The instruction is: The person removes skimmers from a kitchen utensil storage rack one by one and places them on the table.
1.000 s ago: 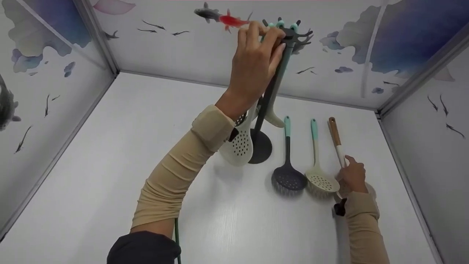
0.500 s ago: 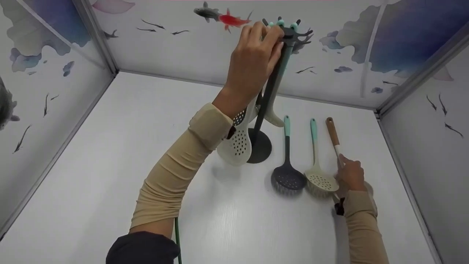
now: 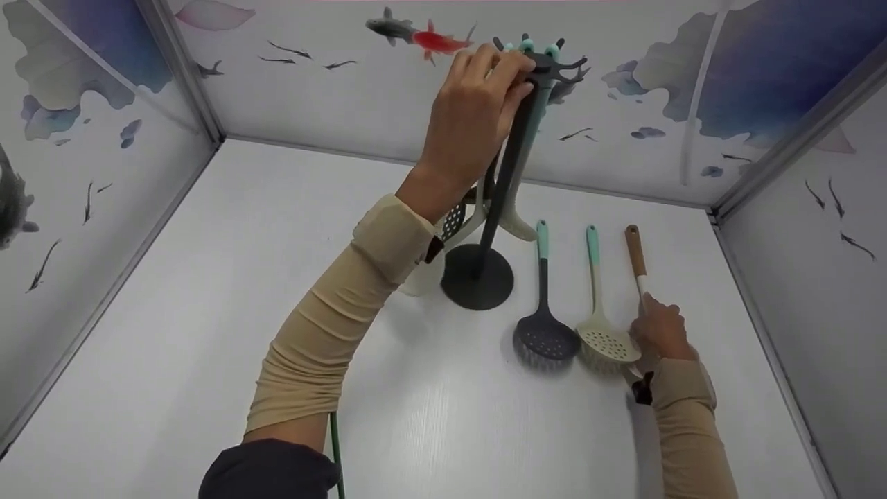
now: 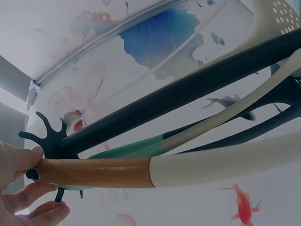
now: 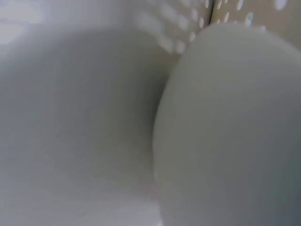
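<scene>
At the top of a dark utensil stand (image 3: 478, 284) on a round base, my left hand (image 3: 468, 114) pinches the handle end of a white skimmer (image 4: 225, 160) against the stand's hooks. This skimmer has a brown handle; in the head view my forearm hides most of its head (image 3: 421, 281). Near the table's right side, my right hand (image 3: 662, 329) grips the white shaft of another utensil with a brown handle (image 3: 635, 251). Hand and sleeve cover its head in the head view. A smooth, rounded white surface (image 5: 230, 132) fills much of the right wrist view.
Left of the right hand lie a cream skimmer (image 3: 610, 343) and a black skimmer (image 3: 546, 336), both with mint handle ends. More utensils hang on the stand, including a dark slotted one (image 3: 454, 220). Printed panels (image 3: 291, 97) enclose the white table (image 3: 242, 242).
The white skimmer at the stand has swung left behind my forearm, showing more of the round base. My left hand shifts slightly left. The utensil under my right hand has moved a little.
</scene>
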The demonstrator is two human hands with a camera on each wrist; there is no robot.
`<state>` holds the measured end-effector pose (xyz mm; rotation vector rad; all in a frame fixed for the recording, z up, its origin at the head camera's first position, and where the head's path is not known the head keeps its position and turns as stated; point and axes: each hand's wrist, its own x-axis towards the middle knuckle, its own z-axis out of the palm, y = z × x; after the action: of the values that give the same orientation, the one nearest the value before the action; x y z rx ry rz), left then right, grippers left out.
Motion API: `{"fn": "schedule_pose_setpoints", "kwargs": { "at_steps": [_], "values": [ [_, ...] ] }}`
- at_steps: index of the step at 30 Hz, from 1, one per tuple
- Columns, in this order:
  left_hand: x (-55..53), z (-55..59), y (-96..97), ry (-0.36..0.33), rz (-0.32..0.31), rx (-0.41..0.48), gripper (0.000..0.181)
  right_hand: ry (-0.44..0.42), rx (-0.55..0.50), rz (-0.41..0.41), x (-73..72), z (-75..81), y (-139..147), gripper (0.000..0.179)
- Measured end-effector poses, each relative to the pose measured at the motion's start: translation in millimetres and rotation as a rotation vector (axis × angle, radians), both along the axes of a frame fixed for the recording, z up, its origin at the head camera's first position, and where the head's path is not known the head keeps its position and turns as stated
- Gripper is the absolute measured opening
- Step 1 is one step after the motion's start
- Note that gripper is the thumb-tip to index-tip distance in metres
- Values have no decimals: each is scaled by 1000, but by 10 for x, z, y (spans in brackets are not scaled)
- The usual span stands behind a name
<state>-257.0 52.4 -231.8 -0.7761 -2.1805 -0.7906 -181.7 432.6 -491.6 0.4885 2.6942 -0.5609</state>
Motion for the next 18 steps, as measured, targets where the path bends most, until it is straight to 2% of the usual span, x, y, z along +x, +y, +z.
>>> {"fn": "schedule_pose_setpoints", "kwargs": {
  "at_steps": [4,7,14,18],
  "values": [
    [-7,-5,-18,-18,-11,11,36,-3,-14,5,14,15,-5,72],
    [-18,-12,-32,-6,-12,10,37,0,-32,4,28,24,-5,73],
    [-36,-15,-63,-7,-38,23,36,92,7,81,44,17,6,51],
    [-37,-9,-68,-11,-53,10,34,87,9,65,34,9,6,47]
  ]
}}
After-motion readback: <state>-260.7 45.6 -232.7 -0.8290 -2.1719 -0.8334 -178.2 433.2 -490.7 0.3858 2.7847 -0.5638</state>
